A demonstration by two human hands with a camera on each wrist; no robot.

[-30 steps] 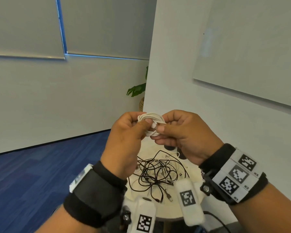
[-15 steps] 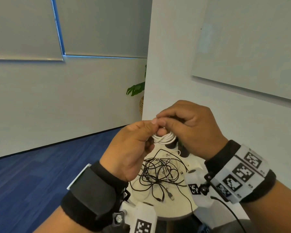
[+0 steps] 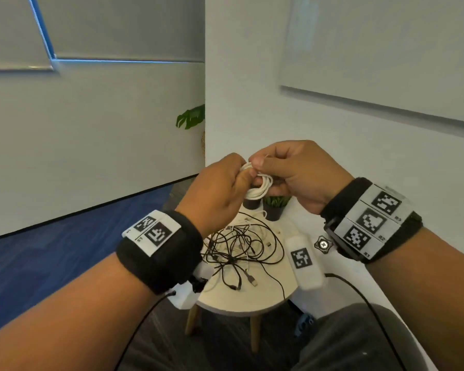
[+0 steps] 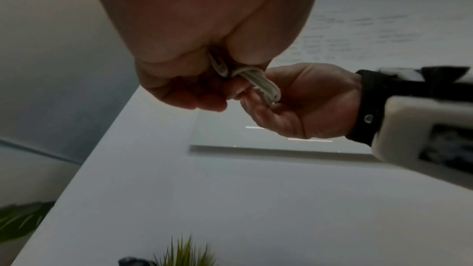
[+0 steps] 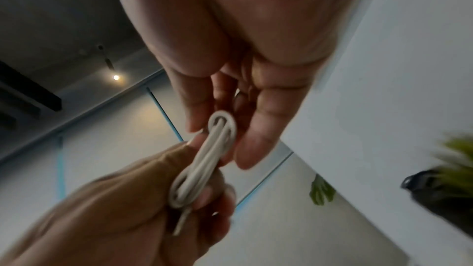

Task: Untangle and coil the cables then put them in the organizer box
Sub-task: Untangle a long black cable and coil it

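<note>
- The left hand (image 3: 220,194) and the right hand (image 3: 295,175) meet in the air above a small round tabletop (image 3: 255,298), both holding one coiled white cable (image 3: 260,187).
- The left hand's fingers (image 5: 204,199) are curled round one side of the coil, with the thumb pressed against the loops; the right wrist view shows the bundle gripped there, and a short loose end (image 5: 181,221) sticks out past the fingers.
- The right hand's thumb and forefinger are pressed together in a pinch at the top of the coil, while its other fingers (image 4: 261,116) curl beneath the loops.
- From the left wrist view, the loops (image 4: 263,86) bend over the right hand's fingers.
- The coil hangs well above the tabletop, touching nothing but the two hands.
- On the tabletop below lies a tangle of black cables (image 3: 239,250) mixed with some white ones (image 3: 252,218); several plugs (image 3: 252,281) trail toward the near edge.
- Two small dark pots stand at the far side of the tabletop, just under the hands; one holds a green grassy plant (image 3: 276,203).
- Both wrists wear black bands with black-and-white square markers (image 3: 370,223).
- A wall panel (image 3: 386,57) hangs on the white wall to the right, and a leafy plant (image 3: 192,117) peeks out past the wall's corner.
</note>
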